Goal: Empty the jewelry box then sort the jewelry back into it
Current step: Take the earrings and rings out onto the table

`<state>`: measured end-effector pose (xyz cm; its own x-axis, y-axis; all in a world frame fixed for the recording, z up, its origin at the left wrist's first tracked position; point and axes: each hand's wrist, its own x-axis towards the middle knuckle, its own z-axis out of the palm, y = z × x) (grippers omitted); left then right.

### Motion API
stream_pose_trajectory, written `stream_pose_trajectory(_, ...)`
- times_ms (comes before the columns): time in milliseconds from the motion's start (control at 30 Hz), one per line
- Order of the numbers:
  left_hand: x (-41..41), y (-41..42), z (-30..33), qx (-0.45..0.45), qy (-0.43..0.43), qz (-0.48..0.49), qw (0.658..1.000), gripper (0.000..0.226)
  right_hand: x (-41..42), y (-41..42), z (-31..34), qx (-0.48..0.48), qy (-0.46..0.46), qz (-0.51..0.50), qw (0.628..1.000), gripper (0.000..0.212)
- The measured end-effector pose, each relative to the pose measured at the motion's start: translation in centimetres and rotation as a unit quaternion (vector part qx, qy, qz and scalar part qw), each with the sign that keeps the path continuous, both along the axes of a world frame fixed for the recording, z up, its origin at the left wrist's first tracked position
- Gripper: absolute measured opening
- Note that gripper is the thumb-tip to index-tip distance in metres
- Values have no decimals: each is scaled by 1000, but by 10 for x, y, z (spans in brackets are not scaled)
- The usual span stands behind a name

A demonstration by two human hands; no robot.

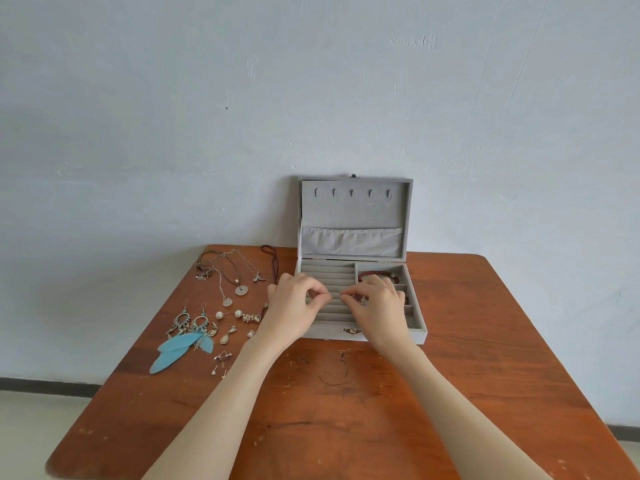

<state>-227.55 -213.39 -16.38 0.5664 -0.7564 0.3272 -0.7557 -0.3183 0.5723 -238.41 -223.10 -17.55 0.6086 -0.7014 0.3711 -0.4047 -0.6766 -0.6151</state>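
Hovering over the ring rolls of the jewelry box (360, 336), the left hand (294, 306) and right hand (375, 303) had fingertips pinched, on what cannot be told, while loose earrings (194, 327) lay left, nearer the left hand.

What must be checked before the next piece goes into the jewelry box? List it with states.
1. Jewelry box lid open and upright: ok.
2. Ring rolls free of jewelry: ok where visible.
3. Red bead bracelet inside the back right compartment: ok.
4. Left hand and right hand holding a small piece over the rolls: cannot tell, fingertips pinched but nothing visible.
5. Feather earrings and necklaces back in the box: not ok, lying on the table.
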Motion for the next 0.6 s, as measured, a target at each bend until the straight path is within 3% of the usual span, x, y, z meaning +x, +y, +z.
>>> stream_pose_trajectory(233, -5, 73, -6, 0, 9, 22, 1000, 6, -17, 61, 2, -28, -75, 117, 990, 5)
stream_pose_trajectory(400, -11, 116, -24, -16, -14, 61, 998, 13, -18, 94, -10, 37, 5, 169, 985, 12)
stream_pose_trajectory(600, -13, 136, -39, -15, -36, 96, 995, 10, -8, 115, -20, 56, 14, 178, 982, 12)
